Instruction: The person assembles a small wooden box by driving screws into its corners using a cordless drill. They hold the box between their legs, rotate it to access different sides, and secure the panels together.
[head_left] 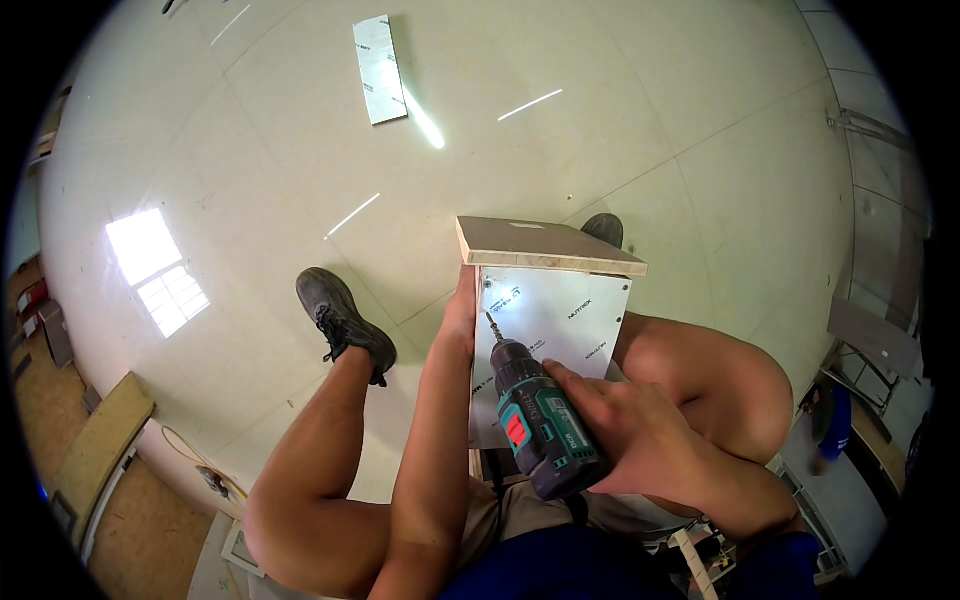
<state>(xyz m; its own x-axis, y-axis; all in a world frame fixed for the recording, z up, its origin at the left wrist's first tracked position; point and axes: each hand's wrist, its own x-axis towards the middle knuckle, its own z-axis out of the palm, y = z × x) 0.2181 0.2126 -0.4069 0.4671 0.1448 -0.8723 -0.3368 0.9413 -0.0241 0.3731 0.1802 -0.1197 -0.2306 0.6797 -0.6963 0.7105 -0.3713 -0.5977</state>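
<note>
A green-and-black cordless drill (pixel 545 425) is in my right hand (pixel 615 420), whose fingers wrap round its grip. Its bit (pixel 493 325) points away from me, with the tip close to the left edge of a white film-covered panel (pixel 560 320). This panel is one face of a box between my legs, with a brown board (pixel 545 246) across its far end. My left hand (pixel 461 312) presses along the box's left side; its fingers are mostly hidden behind it. Small dark screw heads or holes (pixel 487 284) show near the panel's edges.
A loose white strip of panel (pixel 380 70) lies on the pale tiled floor (pixel 500 150) ahead. My left shoe (pixel 345 320) rests left of the box. A yellowish board (pixel 105 430) and a cable (pixel 200 462) are at lower left. Another person's blue sleeve (pixel 838 425) shows far right.
</note>
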